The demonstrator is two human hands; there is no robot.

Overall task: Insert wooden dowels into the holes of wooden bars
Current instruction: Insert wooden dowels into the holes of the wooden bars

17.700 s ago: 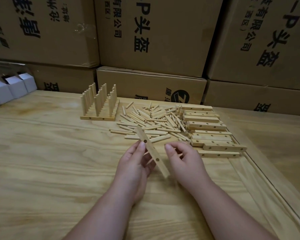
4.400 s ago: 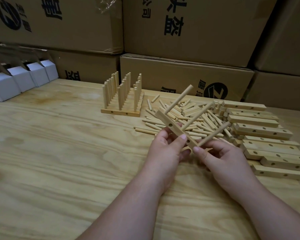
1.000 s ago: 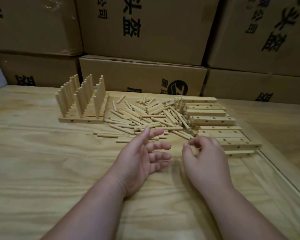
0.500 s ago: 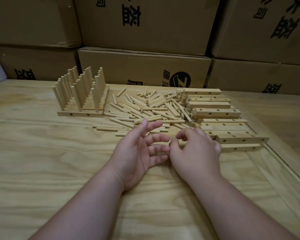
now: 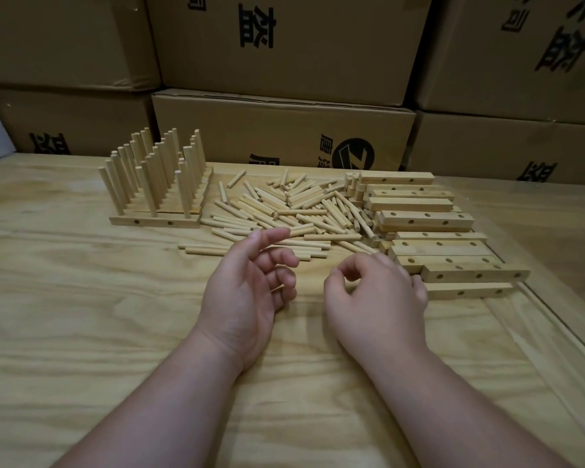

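At frame centre, the left hand (image 5: 247,295) and right hand (image 5: 375,298) are hovering over the table (image 5: 81,315), fingers loosely curled, holding nothing. Beyond them, loose dowels (image 5: 284,211) are lying between finished bars (image 5: 156,197), upper left, and drilled bars (image 5: 433,238), right. Boxes (image 5: 284,130) are standing behind.

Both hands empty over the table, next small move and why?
Probably the right hand reaching right to lift the nearest empty bar from the stack. Both hands hold nothing: the left hand hovers open, palm turned inward, and the right's fingers are loosely curled beside that bar. The finished bars already stand at the left, and the loose dowels need a bar first.
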